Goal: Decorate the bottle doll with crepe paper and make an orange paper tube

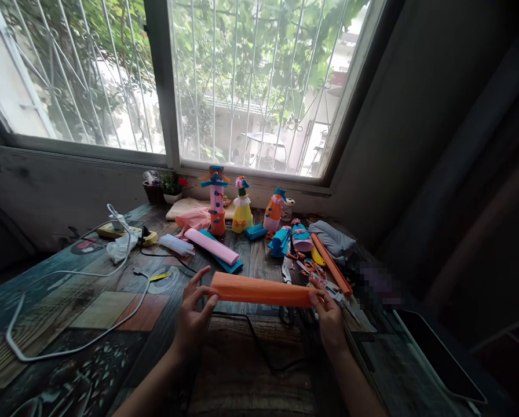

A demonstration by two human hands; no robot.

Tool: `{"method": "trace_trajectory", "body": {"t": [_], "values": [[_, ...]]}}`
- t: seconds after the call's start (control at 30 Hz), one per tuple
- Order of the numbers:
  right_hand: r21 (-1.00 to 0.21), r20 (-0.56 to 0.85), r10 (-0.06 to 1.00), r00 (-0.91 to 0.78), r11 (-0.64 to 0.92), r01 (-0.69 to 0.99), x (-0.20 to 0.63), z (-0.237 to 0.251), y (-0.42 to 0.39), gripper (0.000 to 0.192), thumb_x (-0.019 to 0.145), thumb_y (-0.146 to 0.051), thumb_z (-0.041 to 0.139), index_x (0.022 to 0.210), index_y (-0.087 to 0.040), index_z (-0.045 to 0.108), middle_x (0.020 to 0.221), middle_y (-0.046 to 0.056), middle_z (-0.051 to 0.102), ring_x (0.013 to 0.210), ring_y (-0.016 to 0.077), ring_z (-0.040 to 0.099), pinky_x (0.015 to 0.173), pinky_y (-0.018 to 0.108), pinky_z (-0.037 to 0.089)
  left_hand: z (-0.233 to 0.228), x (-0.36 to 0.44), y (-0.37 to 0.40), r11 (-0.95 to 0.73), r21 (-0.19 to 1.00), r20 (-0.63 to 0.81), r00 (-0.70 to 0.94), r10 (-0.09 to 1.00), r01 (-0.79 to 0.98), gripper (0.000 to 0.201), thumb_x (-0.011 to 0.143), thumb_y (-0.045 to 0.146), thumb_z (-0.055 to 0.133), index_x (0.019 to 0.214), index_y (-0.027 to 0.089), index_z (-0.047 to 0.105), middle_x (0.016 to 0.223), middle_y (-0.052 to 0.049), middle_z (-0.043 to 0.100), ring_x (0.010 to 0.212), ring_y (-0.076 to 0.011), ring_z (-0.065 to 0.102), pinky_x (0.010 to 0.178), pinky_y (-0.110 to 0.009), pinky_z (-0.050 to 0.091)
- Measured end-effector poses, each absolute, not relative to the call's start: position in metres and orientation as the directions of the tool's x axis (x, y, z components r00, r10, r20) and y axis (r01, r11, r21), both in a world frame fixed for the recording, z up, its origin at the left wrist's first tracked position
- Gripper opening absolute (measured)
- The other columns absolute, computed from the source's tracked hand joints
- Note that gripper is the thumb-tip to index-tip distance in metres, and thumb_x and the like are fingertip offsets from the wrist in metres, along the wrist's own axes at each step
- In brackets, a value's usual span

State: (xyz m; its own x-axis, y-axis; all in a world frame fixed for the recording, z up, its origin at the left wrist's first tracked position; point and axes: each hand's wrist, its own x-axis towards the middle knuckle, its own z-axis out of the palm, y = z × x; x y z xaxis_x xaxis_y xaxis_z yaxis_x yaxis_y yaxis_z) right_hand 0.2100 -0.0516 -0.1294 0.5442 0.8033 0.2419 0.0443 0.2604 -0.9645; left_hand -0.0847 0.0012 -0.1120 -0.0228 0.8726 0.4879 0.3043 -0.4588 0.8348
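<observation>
An orange strip of crepe paper (259, 289) is stretched sideways between my two hands, above the table. My left hand (195, 307) pinches its left end between thumb and fingers. At the other end, my right hand (326, 310) grips the paper the same way. Just beyond it lie a pink paper roll (211, 246) and a blue paper roll (233, 266). Past the right end are a utility knife (287, 270) and small paper scraps. An orange paper roll (331, 263) rests further right.
Three paper-covered bottles, one pink and orange (216, 202), one yellow (242, 214) and one orange (274, 211), stand by the window. Glue sticks (176, 244), a power strip (107, 230) and a white cable (68, 358) lie left. A phone (437, 353) lies right.
</observation>
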Motion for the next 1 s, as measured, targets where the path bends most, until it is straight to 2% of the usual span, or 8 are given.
{"method": "trace_trajectory", "body": {"t": [0.2, 0.4, 0.63, 0.73, 0.87, 0.97, 1.0], "values": [[-0.971, 0.227, 0.810, 0.541, 0.233, 0.057, 0.210, -0.131, -0.052, 0.024, 0.069, -0.043, 0.072, 0.075, -0.020, 0.072, 0.121, 0.012, 0.064, 0.117, 0.0300, 0.052, 0.100, 0.045, 0.037, -0.122, -0.084, 0.010, -0.382, 0.879, 0.413, -0.055, 0.909, 0.285, 0.022, 0.078, 0.040, 0.055, 0.066, 0.022, 0.059, 0.132, -0.011, 0.051, 0.124, -0.0336, 0.042, 0.105, -0.053, 0.026], [-0.984, 0.166, 0.839, 0.518, 0.176, 0.029, 0.210, -0.136, -0.052, 0.025, 0.069, -0.044, 0.071, 0.072, -0.019, 0.072, 0.121, 0.013, 0.064, 0.118, 0.0293, 0.051, 0.096, 0.043, 0.040, -0.121, -0.085, 0.013, -0.344, 0.902, 0.374, -0.074, 0.924, 0.262, 0.021, 0.076, 0.039, 0.056, 0.065, 0.022, 0.058, 0.130, -0.010, 0.052, 0.124, -0.0301, 0.041, 0.107, -0.048, 0.023], [-0.990, 0.111, 0.841, 0.530, 0.141, -0.017, 0.213, -0.132, -0.053, 0.026, 0.066, -0.043, 0.075, 0.072, -0.018, 0.071, 0.119, 0.011, 0.064, 0.113, 0.0274, 0.054, 0.094, 0.037, 0.041, -0.120, -0.086, 0.016, -0.274, 0.940, 0.290, -0.050, 0.956, 0.201, 0.022, 0.071, 0.038, 0.060, 0.058, 0.020, 0.058, 0.127, -0.013, 0.055, 0.121, -0.0333, 0.044, 0.105, -0.048, 0.024], [-0.991, 0.083, 0.848, 0.524, 0.125, -0.045, 0.214, -0.131, -0.053, 0.027, 0.065, -0.043, 0.075, 0.075, -0.018, 0.072, 0.106, 0.009, 0.069, 0.109, 0.0262, 0.056, 0.092, 0.035, 0.042, -0.122, -0.086, 0.017, -0.234, 0.960, 0.241, -0.030, 0.970, 0.152, 0.024, 0.071, 0.039, 0.060, 0.058, 0.019, 0.059, 0.122, -0.014, 0.058, 0.115, -0.0333, 0.049, 0.099, -0.047, 0.032], [-0.992, 0.019, 0.841, 0.541, 0.084, -0.097, 0.214, -0.134, -0.053, 0.031, 0.062, -0.045, 0.077, 0.076, -0.017, 0.071, 0.076, 0.002, 0.070, 0.080, 0.0196, 0.060, 0.076, 0.029, 0.046, -0.121, -0.085, 0.017, -0.184, 0.979, 0.186, -0.018, 0.982, 0.091, 0.022, 0.069, 0.040, 0.063, 0.061, 0.019, 0.062, 0.118, -0.012, 0.059, 0.112, -0.0326, 0.051, 0.095, -0.042, 0.036], [-0.988, -0.040, 0.833, 0.552, 0.048, -0.144, 0.214, -0.135, -0.054, 0.033, 0.058, -0.045, 0.079, 0.072, -0.016, 0.070, 0.069, -0.001, 0.067, 0.069, 0.0161, 0.057, 0.065, 0.025, 0.045, -0.118, -0.084, 0.016, -0.138, 0.989, 0.140, -0.024, 0.990, 0.044, 0.021, 0.066, 0.039, 0.066, 0.061, 0.018, 0.063, 0.126, -0.010, 0.055, 0.117, -0.0314, 0.048, 0.097, -0.038, 0.034], [-0.987, -0.060, 0.831, 0.554, 0.033, -0.156, 0.214, -0.135, -0.054, 0.033, 0.057, -0.045, 0.080, 0.071, -0.016, 0.070, 0.068, -0.001, 0.067, 0.067, 0.0156, 0.056, 0.063, 0.024, 0.044, -0.118, -0.083, 0.015, -0.113, 0.993, 0.113, -0.017, 0.993, 0.023, 0.021, 0.066, 0.038, 0.066, 0.061, 0.018, 0.063, 0.123, -0.010, 0.058, 0.113, -0.0303, 0.050, 0.095, -0.036, 0.036]]}}
